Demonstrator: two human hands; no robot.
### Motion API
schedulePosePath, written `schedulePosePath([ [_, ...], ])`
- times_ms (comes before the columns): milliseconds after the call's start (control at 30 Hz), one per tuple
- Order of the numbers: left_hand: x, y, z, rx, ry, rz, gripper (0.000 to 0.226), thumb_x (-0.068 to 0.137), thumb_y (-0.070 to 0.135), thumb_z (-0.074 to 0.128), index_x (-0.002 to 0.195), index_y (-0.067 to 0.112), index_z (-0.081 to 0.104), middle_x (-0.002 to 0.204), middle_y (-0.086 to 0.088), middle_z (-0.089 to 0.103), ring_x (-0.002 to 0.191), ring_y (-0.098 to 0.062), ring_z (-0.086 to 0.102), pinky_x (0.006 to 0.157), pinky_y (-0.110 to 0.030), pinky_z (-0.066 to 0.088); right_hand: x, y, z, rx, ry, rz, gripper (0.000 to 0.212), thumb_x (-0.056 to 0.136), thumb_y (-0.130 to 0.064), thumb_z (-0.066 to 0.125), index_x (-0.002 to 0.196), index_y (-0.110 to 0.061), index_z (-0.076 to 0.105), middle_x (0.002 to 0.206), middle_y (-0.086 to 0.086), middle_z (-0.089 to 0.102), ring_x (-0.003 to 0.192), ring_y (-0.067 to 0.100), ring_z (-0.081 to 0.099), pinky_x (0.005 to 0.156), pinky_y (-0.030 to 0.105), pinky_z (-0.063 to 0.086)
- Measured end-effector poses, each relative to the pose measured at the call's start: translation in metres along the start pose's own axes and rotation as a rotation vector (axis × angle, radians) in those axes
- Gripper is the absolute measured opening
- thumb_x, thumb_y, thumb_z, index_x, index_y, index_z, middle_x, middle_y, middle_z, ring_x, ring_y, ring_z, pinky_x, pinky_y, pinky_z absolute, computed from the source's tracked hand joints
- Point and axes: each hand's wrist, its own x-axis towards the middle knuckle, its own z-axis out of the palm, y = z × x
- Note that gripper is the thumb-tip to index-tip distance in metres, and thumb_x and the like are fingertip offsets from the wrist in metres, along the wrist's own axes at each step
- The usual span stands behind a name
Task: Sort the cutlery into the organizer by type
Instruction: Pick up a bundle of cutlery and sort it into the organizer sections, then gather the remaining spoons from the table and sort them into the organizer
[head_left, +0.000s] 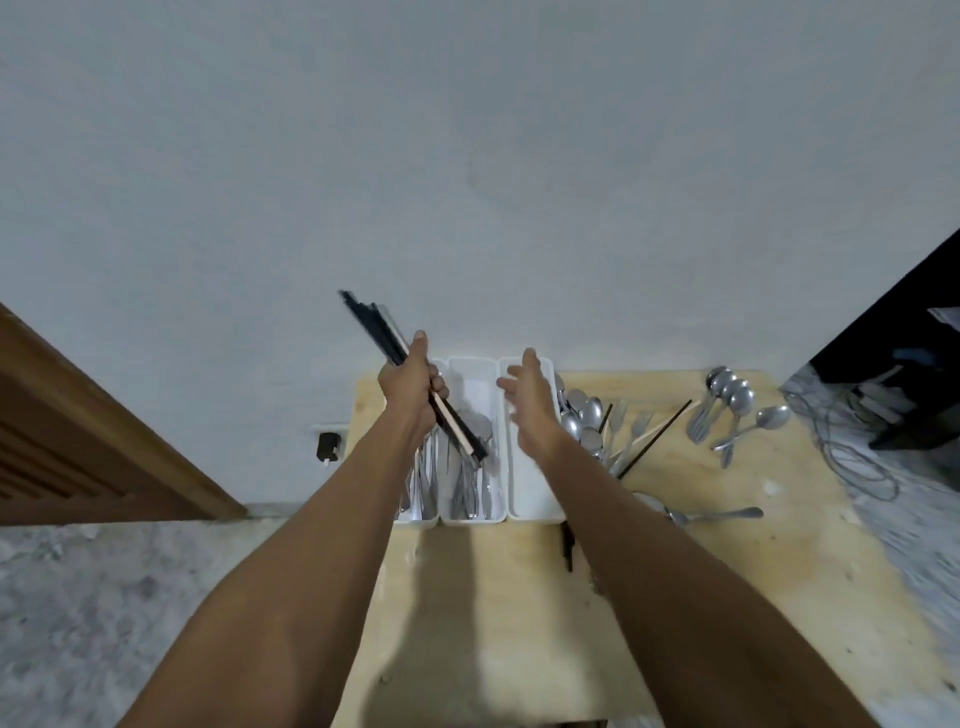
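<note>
**Head view: chopsticks held above the organizer**

Your left hand (410, 387) is raised over the far left of the desk (519, 623), its fingers (439, 387) curled tight around a bundle of chopsticks (457, 428). The bundle is mostly black, with at least one pale stick in it. It runs on a slant: the upper ends point up and to the left against the wall (467, 156), and the lower ends hang over the middle compartment of the organizer (475, 514).

Your right hand (530, 400) is held over the right compartment with its palm turned toward the left hand and its fingers (506, 382) spread apart, gripping nothing and not touching the bundle.

The white organizer stands at the far edge of the desk, against the wall, with three long compartments side by side. Metal cutlery lies in the left and middle ones; its type is hard to tell. The right compartment is mostly hidden behind your right forearm.

Just to the right of the organizer lies a loose pile of spoons (584, 421), forks (631, 421) and a few more chopsticks (657, 439). Further right sits a separate cluster of spoons and a fork (732, 400), and a single spoon (714, 515) lies nearer to you.
</note>
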Motion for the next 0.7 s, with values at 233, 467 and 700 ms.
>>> schedulePosePath([
  [233, -0.025, -0.015, -0.01, 0.87, -0.59, -0.233, 0.045, 0.089, 0.029, 0.069, 0.059, 0.019, 0.036, 0.048, 0.0, 0.031, 0.036, -0.012, 0.025, 0.039, -0.019, 0.023, 0.03, -0.079, -0.024, -0.429, -0.032, -0.294, 0.065, 0.096, -0.059, 0.022, 0.14, -0.023, 0.052, 0.149, 0.003, 0.048, 0.138, 0.022, 0.041, 0.116, 0.043, 0.028],
  [467, -0.031, -0.03, 0.018, 0.931, -0.632, -0.176, 0.045, 0.089, 0.031, 0.068, 0.059, 0.016, 0.038, 0.043, -0.001, 0.035, 0.035, -0.013, 0.029, 0.04, -0.02, 0.029, 0.032, -0.063, -0.031, -0.641, -0.216, -0.202, 0.074, 0.094, -0.066, 0.019, 0.149, -0.021, 0.037, 0.147, -0.002, 0.05, 0.141, 0.02, 0.037, 0.119, 0.041, 0.021],
  [700, 0.0, -0.069, 0.063, 0.751, -0.277, -0.015, 0.031, 0.09, 0.032, 0.067, 0.086, 0.006, 0.05, 0.057, -0.006, 0.043, 0.038, -0.015, 0.038, 0.038, -0.021, 0.034, 0.025, -0.032, -0.134, -0.595, 0.186, -0.286, 0.056, 0.105, -0.044, 0.023, 0.139, -0.008, 0.048, 0.146, 0.013, 0.047, 0.136, 0.028, 0.041, 0.111, 0.037, 0.027],
])
